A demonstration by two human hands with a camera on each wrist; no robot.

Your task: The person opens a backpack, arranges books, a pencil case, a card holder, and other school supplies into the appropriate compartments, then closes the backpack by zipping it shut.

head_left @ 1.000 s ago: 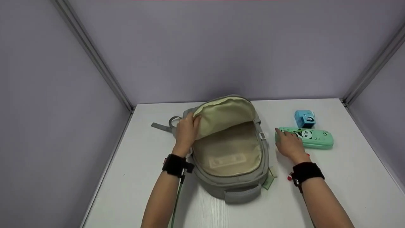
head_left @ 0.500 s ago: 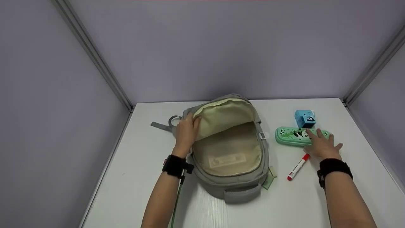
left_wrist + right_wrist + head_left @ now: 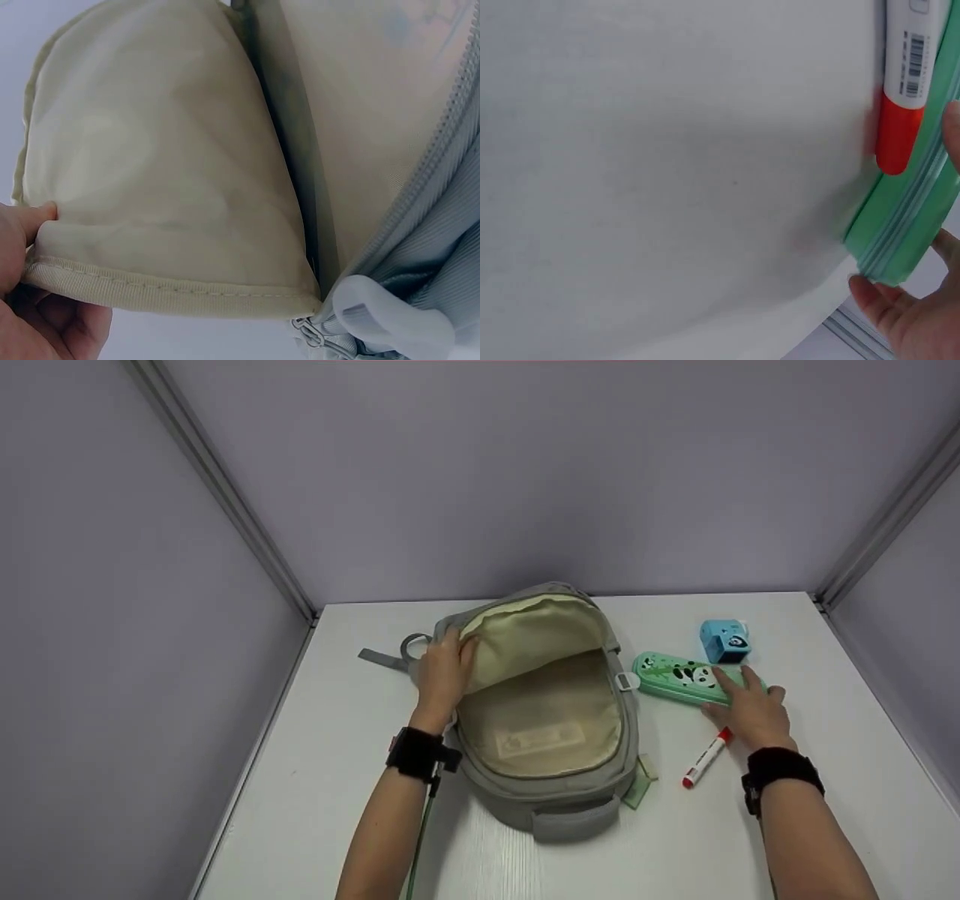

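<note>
While the left hand [image 3: 444,671] pinches the backpack flap [image 3: 536,641], the panda pencil case [image 3: 666,678] lies lengthwise nine-thirty to three-thirty, ten o'clock from the right hand [image 3: 757,716]. Right thumb and wide-spread fingers hold its near end.

On the white table [image 3: 300,780] lie a backpack [image 3: 551,716], marker [image 3: 705,760], blue item [image 3: 724,640] and, seemingly, green case [image 3: 679,678].

We stretch both arms forward, our left forearm [image 3: 384,829] and right forearm [image 3: 814,836] slanting inward, well apart. Our left hand [image 3: 443,671] pinches, thumb [image 3: 39,217] uppermost, the other fingers [image 3: 86,326] curled beneath. Our right hand [image 3: 757,714] shows its back, fingers splayed forward, slightly bent in the wrist view.
</note>
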